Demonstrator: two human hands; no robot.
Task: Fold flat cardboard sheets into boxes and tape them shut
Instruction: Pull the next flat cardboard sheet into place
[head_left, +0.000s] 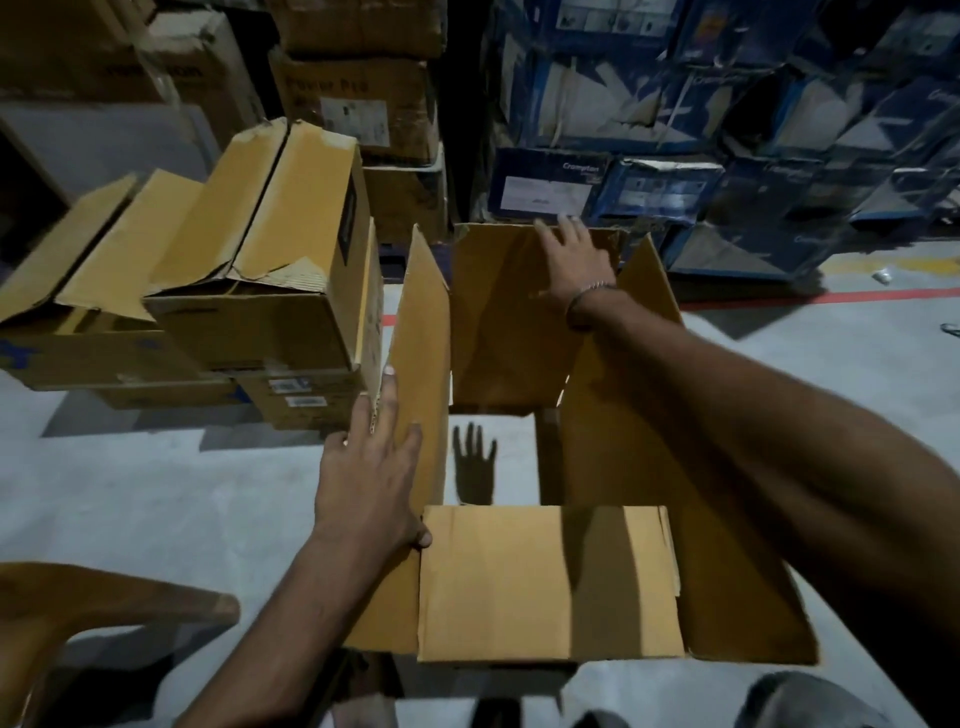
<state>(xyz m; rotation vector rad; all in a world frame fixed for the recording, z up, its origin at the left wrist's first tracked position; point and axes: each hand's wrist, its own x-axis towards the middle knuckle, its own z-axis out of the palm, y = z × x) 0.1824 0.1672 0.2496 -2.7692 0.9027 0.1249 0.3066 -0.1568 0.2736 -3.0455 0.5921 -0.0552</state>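
One open-ended cardboard box (519, 577), stood on the grey floor (156, 493) beside stacked cartons (249, 291), was steadied by the left hand (371, 483), fingers laid straight along its left flap, and the right hand (574, 265), spread flat against its far flap.

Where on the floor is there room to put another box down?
Bare grey floor lies left of the open box, below the stacked cartons. More lies right, before the red line. Further back is crowded.
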